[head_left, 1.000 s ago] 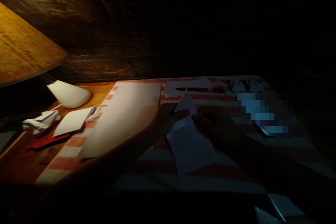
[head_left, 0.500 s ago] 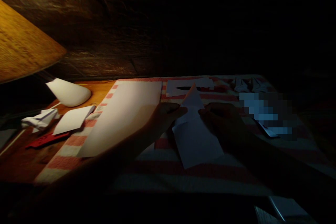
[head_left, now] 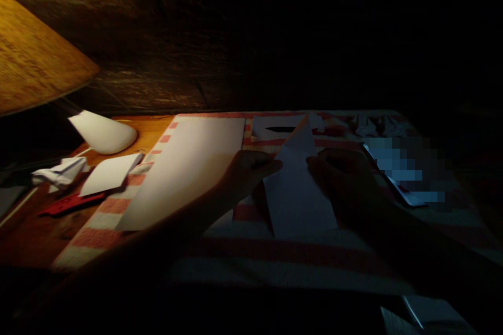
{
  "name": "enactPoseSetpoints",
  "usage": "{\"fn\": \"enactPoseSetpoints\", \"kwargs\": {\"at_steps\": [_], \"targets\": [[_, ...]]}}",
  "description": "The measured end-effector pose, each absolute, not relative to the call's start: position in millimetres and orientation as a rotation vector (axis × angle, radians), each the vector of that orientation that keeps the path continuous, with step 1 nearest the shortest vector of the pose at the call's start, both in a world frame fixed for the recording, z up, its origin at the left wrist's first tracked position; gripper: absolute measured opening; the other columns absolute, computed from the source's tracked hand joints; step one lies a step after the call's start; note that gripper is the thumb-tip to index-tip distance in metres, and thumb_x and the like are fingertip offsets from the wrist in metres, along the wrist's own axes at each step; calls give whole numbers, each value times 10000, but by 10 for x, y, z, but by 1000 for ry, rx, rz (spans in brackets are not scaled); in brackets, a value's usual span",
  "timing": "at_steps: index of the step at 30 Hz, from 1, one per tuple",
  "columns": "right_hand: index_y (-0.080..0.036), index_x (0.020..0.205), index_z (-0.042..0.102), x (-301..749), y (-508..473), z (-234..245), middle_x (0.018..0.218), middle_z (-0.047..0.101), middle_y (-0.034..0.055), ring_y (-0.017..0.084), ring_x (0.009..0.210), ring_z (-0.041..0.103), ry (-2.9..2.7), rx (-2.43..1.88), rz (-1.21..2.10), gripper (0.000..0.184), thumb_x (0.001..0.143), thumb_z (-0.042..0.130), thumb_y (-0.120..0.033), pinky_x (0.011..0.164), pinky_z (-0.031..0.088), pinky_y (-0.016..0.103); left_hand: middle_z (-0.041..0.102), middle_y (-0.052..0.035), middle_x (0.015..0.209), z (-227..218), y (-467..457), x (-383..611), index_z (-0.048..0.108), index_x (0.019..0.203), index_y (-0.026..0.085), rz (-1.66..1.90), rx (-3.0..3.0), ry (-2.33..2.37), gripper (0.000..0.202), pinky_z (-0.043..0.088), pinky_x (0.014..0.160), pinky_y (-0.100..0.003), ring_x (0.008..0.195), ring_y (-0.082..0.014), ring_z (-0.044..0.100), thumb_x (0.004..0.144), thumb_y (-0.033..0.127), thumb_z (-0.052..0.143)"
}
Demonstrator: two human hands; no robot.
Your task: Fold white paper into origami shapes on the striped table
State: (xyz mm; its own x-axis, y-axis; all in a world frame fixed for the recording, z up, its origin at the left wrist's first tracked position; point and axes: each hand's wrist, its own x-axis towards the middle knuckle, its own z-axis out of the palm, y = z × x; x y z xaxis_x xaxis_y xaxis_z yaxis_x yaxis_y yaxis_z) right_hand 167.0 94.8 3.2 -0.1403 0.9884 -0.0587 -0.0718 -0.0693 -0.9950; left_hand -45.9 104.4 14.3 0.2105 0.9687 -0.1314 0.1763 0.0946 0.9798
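At far left hangs a mottled amber lampshade (head_left: 43, 57), conical and fibrous-looking, with a smooth, pale, rounded lamp base (head_left: 106, 131) beneath it. Nearer lie a crumpled white paper (head_left: 61, 172), all sharp creases, a slim red object (head_left: 73, 203), and a curled white paper (head_left: 110, 174). Next comes a large, smooth sheet (head_left: 188, 162), warmly lit on its left and shadowed on its right. The left hand (head_left: 251, 165) has a narrow grip, thumb and fingers pinching the left edge of a folded sheet (head_left: 298, 193). This white paper, tapering to a point at its far end, is between the two hands, above the middle of the cloth. Behind it a dark, pointed blade-like object (head_left: 280, 129) rests on a flat paper (head_left: 259, 125). The right hand (head_left: 338, 170) is closed on the folded sheet's right edge. Beyond, at far right, stand small folded shapes (head_left: 365, 126); nearer, blue blocks mask a pale-edged flat item (head_left: 412, 199).

A red-and-white striped cloth (head_left: 275, 272) with a towel-like nap covers much of the brown wooden desk (head_left: 149, 125). Behind, a rough, glossy brown wall (head_left: 149, 68) fades into darkness rightward.
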Motion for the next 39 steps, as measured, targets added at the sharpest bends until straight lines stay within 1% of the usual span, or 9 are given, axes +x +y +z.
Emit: {"fn": "enactPoseSetpoints", "kwargs": {"at_steps": [3,6,10,17,24,28,31,36,39], "targets": [[-171,624,598,1676,958,31,520,461,-53,50,435,365,-1242,-1126,1391,311,875,715,-313,398,243,199,600,17,581,138,1043,-452,630,587,145,892,1313,1186,254,376,537,-211,552,-81,504,753,317,717],[-174,649,607,1698,976,12,526,452,-57,48,433,347,-1222,-1134,1386,294,879,716,-321,394,230,202,593,20,585,106,1052,-463,634,608,143,883,1285,1212,259,347,515,-204,540,-74,492,739,341,736],[-182,641,577,1723,990,6,526,429,-60,51,422,327,-1200,-1115,1396,319,890,712,-330,387,191,215,591,16,582,81,1067,-484,642,640,150,861,1210,1249,270,343,488,-215,517,-88,500,725,383,747],[-188,622,549,1694,982,51,511,433,-66,52,407,342,-1138,-1052,1470,329,876,726,-299,385,212,218,591,17,601,138,1060,-482,650,619,140,932,1285,1241,235,363,542,-216,572,-90,496,712,333,745],[-190,640,569,1695,1002,50,502,462,-62,59,390,373,-1154,-1085,1442,300,876,716,-303,373,237,224,560,22,580,134,1058,-492,626,604,138,925,1324,1237,253,339,525,-211,559,-82,470,713,331,747],[-186,621,556,1692,998,47,493,456,-60,56,387,366,-1154,-1065,1446,325,887,704,-299,374,225,226,584,15,593,128,1072,-497,635,623,136,921,1319,1224,226,385,531,-210,558,-84,500,731,316,720],[-182,621,566,1684,993,41,498,457,-60,52,396,357,-1147,-1057,1429,319,882,712,-295,378,214,223,573,13,567,124,1081,-506,619,606,139,890,1406,1254,256,393,502,-207,531,-83,509,768,321,700],[-184,610,579,1683,984,45,500,453,-54,53,403,355,-1143,-1062,1408,311,877,707,-278,383,214,224,584,3,525,112,1084,-518,562,620,177,787,1437,1264,264,460,457,-235,475,-124,586,824,318,652],[-187,602,581,1685,982,54,510,452,-47,56,414,349,-1130,-1078,1390,310,866,715,-279,388,216,226,579,5,514,88,1099,-543,531,612,190,770,1496,1276,300,436,431,-217,450,-112,572,848,338,643]]}}
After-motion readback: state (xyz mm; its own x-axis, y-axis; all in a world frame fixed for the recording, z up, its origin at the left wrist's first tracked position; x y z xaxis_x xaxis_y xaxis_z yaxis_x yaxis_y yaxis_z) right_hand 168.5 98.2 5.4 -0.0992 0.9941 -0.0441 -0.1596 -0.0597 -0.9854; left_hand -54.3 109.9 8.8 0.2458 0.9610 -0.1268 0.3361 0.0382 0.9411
